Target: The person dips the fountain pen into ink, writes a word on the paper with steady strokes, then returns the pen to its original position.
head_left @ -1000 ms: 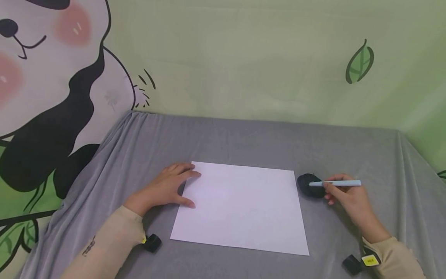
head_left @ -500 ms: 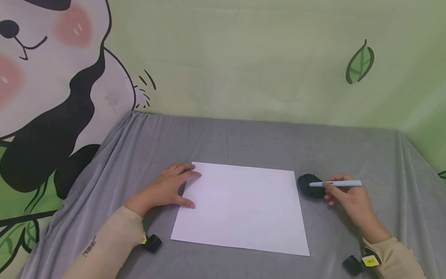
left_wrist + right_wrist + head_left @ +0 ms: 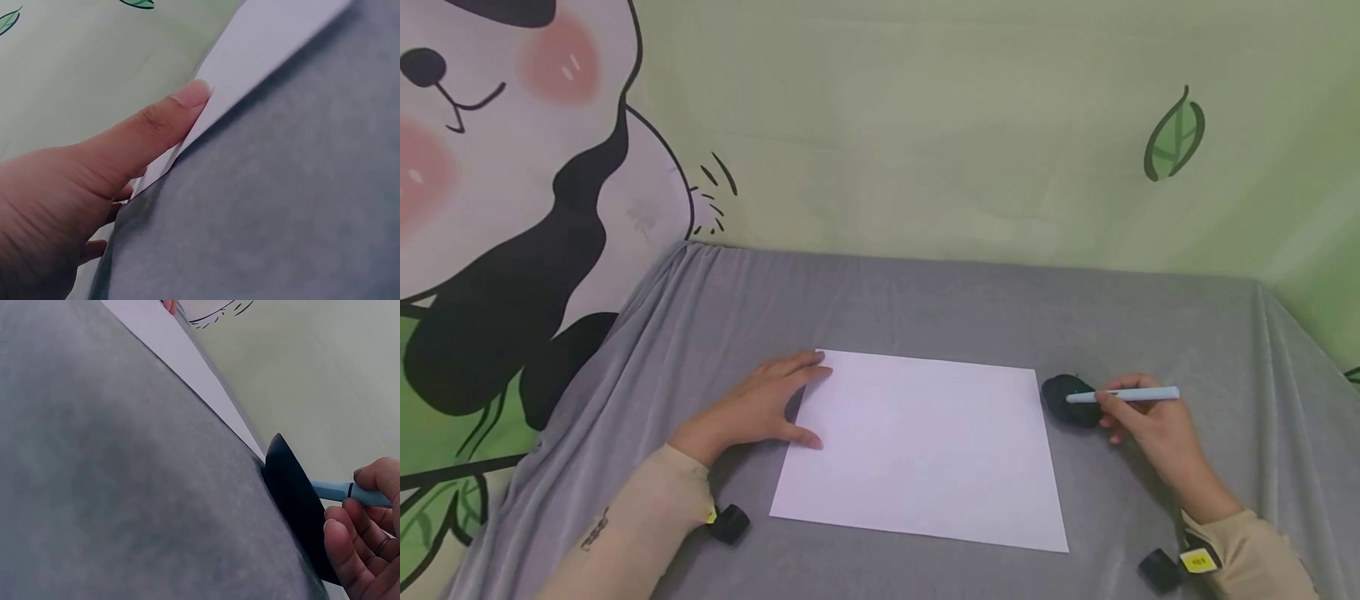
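A blank white sheet of paper [image 3: 925,454] lies on the grey cloth. My left hand [image 3: 760,406] rests on its left edge with spread fingers; in the left wrist view the thumb [image 3: 153,125] lies along the paper's border. Beyond the right edge sits a dark, rounded object [image 3: 1062,412], which shows a thin, black, curved side [image 3: 290,497] in the right wrist view; its kind is unclear. Between thumb and fingers, my right hand [image 3: 1157,433] pinches a light blue pen [image 3: 1142,394]. The pen's left end overlaps the dark object in the head view; contact cannot be told.
Grey cloth [image 3: 962,308] covers the table. Behind it hangs a pale green backdrop [image 3: 925,125] with a printed panda and leaf. Small black wrist cameras sit at the left cuff [image 3: 730,525] and the right cuff [image 3: 1160,571].
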`<move>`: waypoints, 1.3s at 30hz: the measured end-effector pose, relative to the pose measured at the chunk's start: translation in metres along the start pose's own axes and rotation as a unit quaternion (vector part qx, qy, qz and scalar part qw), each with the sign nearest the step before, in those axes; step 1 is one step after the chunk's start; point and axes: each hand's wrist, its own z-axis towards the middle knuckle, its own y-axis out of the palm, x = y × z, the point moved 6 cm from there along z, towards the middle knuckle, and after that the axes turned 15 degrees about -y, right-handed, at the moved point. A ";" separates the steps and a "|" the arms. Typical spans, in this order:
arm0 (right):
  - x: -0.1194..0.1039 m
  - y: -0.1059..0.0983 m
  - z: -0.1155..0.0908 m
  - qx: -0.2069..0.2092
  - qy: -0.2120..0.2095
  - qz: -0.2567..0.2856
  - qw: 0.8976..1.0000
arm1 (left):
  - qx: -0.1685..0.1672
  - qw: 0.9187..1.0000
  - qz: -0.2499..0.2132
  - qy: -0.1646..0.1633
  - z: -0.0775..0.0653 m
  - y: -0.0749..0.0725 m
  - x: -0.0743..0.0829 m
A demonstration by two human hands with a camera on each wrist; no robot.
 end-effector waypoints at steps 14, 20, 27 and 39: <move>0.002 0.002 0.000 0.002 -0.002 0.011 1.000 | 0.010 1.000 0.005 0.000 0.000 0.004 -0.005; 0.004 0.002 0.001 0.008 -0.008 0.036 0.999 | 0.018 1.000 -0.001 0.007 0.000 0.004 -0.007; 0.001 -0.002 0.003 0.010 -0.018 0.108 0.994 | 0.019 1.000 -0.002 0.015 0.002 0.003 -0.005; -0.015 -0.011 0.014 0.015 -0.032 0.182 0.983 | 0.019 1.000 0.000 0.012 0.003 0.004 -0.005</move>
